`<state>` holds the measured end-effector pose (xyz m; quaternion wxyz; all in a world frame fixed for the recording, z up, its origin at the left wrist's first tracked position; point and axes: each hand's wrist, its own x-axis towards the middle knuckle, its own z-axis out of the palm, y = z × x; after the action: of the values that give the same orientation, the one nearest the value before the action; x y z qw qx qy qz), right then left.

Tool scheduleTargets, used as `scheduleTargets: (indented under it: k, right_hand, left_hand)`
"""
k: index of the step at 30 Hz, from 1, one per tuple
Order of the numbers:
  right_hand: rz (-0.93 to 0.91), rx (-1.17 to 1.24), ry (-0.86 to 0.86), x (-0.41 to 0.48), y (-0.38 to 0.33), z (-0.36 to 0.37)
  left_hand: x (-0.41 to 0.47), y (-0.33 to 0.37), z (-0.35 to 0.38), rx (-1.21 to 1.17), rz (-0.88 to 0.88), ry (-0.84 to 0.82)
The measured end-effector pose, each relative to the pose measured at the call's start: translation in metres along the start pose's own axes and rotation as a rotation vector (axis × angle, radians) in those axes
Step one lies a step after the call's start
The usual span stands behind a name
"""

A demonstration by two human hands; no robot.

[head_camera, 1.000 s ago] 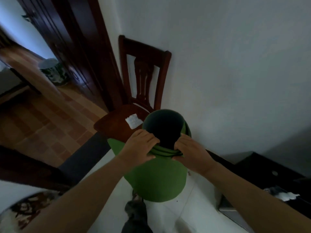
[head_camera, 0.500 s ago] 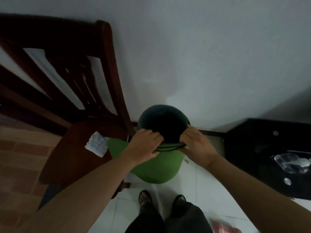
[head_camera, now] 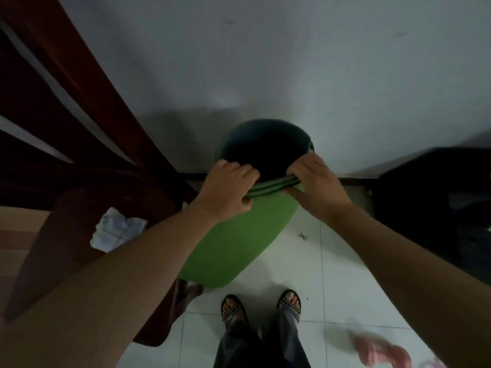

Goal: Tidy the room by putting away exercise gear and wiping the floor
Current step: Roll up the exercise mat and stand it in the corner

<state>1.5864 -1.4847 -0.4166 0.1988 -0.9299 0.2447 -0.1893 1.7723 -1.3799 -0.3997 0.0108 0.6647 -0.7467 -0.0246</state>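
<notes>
Yoga mat (head_camera: 233, 243), rolled: on end on the floor (head_camera: 332, 274) between chair (head_camera: 66, 235) and cabinet (head_camera: 438, 195), your left hand (head_camera: 225, 189) and right hand (head_camera: 316, 184) gripping its top rim. Stowing step, seemingly; next, you lean it on the wall (head_camera: 292, 62) and release.

At frame centre a rolled green mat (head_camera: 233, 245) stands on end on white tiles (head_camera: 332, 274), left hand (head_camera: 225, 189) and right hand (head_camera: 316, 187) gripping its top rim; a dark wooden chair (head_camera: 66, 229) bearing a white cloth (head_camera: 115, 232) fills the left
</notes>
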Motion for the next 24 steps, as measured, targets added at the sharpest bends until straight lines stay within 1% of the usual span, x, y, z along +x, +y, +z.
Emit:
scheduleTargets:
  k: [3,6,9,15,20,24]
  right_hand:
    - [-0.013,-0.020,-0.034,0.017,0.004,0.002]
    - [-0.052,-0.041,-0.117,0.021,0.000,0.005]
    - [-0.072,-0.054,-0.150,0.019,-0.003,0.011]
    - [-0.073,-0.077,-0.124,0.005,0.003,0.016]
    - [-0.032,-0.108,-0.151,-0.017,0.019,0.008]
    - [-0.066,-0.090,-0.159,-0.026,0.021,0.008]
  left_hand:
    - [0.003,-0.030,0.001,-0.013,0.048,0.025]
    - [-0.011,-0.053,0.000,-0.032,0.033,-0.068]
    - [-0.023,-0.061,-0.001,-0.031,0.009,-0.149]
    - [-0.020,-0.044,0.006,-0.055,0.023,-0.184]
    - [-0.021,-0.022,0.010,-0.069,0.069,-0.232]
    - [-0.029,-0.011,0.013,-0.033,0.068,-0.315]
